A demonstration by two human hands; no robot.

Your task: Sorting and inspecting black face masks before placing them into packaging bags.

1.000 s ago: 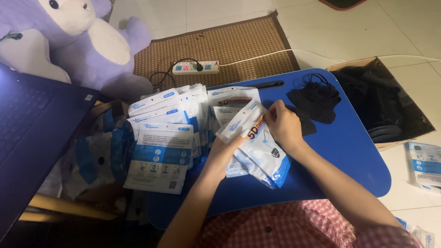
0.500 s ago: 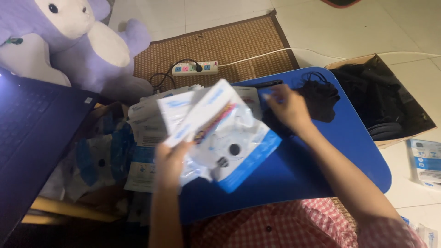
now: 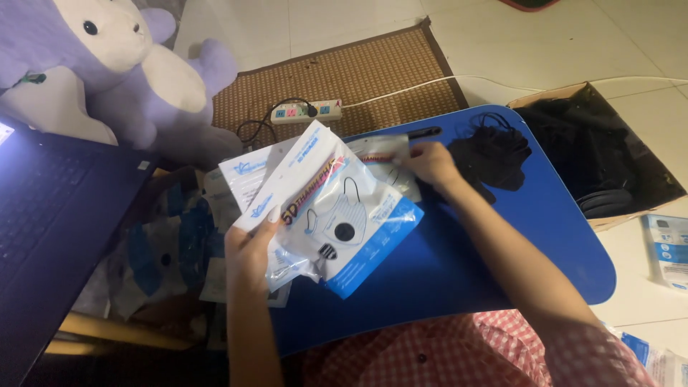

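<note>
A: What did the room look like?

B: Pale tiled floor (image 3: 545, 43), dimly lit. Brown woven mat (image 3: 344, 79) lay on it, with a white power strip (image 3: 304, 112) on the mat's near edge and a white cable (image 3: 430, 82) running off to the right.

A: Furniture?

B: Low blue table (image 3: 502, 265) in the middle. Dark laptop (image 3: 50, 236) sat at left, screen glow at its edge. A purple and white plush toy (image 3: 107, 64) stood behind it. Open cardboard box (image 3: 609, 158) to the right.
</note>
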